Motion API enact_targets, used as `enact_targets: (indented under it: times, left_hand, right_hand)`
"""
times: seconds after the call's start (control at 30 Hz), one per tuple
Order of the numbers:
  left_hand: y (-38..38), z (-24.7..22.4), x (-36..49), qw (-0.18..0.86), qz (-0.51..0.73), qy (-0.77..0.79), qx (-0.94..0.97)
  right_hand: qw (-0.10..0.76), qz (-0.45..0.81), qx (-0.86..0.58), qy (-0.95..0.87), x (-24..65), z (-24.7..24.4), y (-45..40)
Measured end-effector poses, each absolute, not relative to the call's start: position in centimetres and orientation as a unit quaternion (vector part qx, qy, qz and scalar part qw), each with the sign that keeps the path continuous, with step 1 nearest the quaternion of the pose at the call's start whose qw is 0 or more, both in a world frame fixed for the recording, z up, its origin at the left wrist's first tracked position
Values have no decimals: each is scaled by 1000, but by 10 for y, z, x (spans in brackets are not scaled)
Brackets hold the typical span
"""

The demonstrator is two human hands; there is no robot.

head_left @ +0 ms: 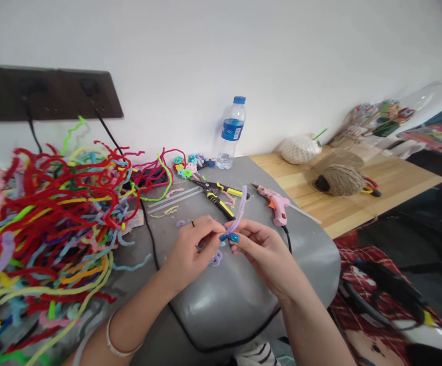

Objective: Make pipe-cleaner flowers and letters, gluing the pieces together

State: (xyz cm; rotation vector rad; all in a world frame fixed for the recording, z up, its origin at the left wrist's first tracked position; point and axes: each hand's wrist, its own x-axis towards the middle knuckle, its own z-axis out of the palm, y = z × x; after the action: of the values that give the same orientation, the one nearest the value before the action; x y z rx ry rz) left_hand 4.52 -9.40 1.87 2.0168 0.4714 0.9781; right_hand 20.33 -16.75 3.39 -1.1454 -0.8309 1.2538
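Between my fingertips is a lilac pipe cleaner (240, 209), its free end sticking upward. My left hand (200, 246) pinches it low down from the left. From the other side my right hand (261, 247) grips it too, and the thumbs nearly meet. The exact spot where they hold it is partly hidden by the fingers. Just below the hands, a curled lilac pipe cleaner piece (216, 258) lies on the grey table surface (221, 300). Yellow-and-black pliers (215, 193) rest beyond my hands, and a pink glue gun (276, 204) lies to their right.
A tangled heap of coloured pipe cleaners (64, 208) covers the left side. By the wall stand a water bottle (231, 133) and small pipe cleaner flowers (188, 165). A black cable (185, 330) loops across the front. Twine (341, 180) sits on the wooden board (400, 175).
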Motion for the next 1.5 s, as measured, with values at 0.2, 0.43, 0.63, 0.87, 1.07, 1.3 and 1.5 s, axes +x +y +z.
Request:
enact_targets:
  times: [0.2,0.43,0.63,0.87,1.07,1.3,1.5]
  left_hand:
    - [-94,15,47,442,389,198,784]
    - [-96,14,48,415,392,210,794]
    - [-95,15,50,479,356,221,771]
    - [-93,16,52,656,285,232,660]
    - [-93,15,52,628,286,249,679]
    - [-84,17,49,636,295,263,663]
    - [-84,17,49,657,268,255,657]
  right_hand:
    - [589,503,-511,-373,203,30,-168]
    - [594,489,-518,-374,202,32,-168]
    - [578,483,-526,-394,204,30,-167]
    - [575,556,-494,-340,203,28,-165]
    - [578,524,-525,-339,206,29,-165]
    - [592,490,-532,-355,212,27,-166]
    - [571,499,-540,-364,213,27,-167]
